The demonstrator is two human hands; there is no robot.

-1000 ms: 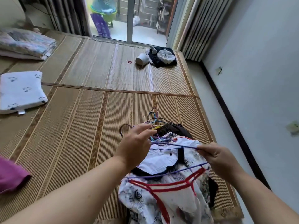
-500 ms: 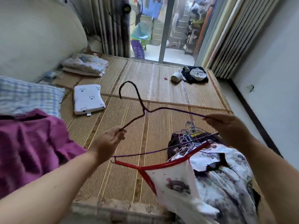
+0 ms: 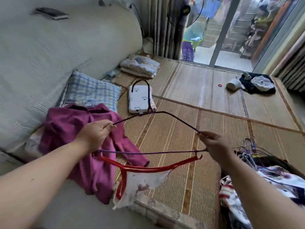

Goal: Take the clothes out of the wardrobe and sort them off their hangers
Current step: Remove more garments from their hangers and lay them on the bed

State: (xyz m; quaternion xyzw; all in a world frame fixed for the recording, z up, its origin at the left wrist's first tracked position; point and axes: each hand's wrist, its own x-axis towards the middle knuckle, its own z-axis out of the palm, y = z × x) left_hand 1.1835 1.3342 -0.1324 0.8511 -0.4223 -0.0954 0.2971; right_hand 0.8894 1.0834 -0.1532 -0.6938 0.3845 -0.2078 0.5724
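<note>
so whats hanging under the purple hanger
A white garment with red straps hangs from the bottom bar of the hanger, above the woven mat. Whatever lies behind the cloth is covered.

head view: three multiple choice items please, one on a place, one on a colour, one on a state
1. Where does the magenta garment lie?
A. by the glass door
B. at the left, next to the checked pillow
C. on the clothes pile at the right

2. What colour trims the white garment hanging from the hanger?
A. blue
B. green
C. red

3. How is the hanger held?
A. one hand at each end
B. by the left hand alone
C. it lies on the mat, untouched

Key: 1 B, it is spread out right beside the checked pillow; 2 C, red bands edge the white cloth; 3 A, the left hand and the right hand each pinch an end of the wire.
</note>
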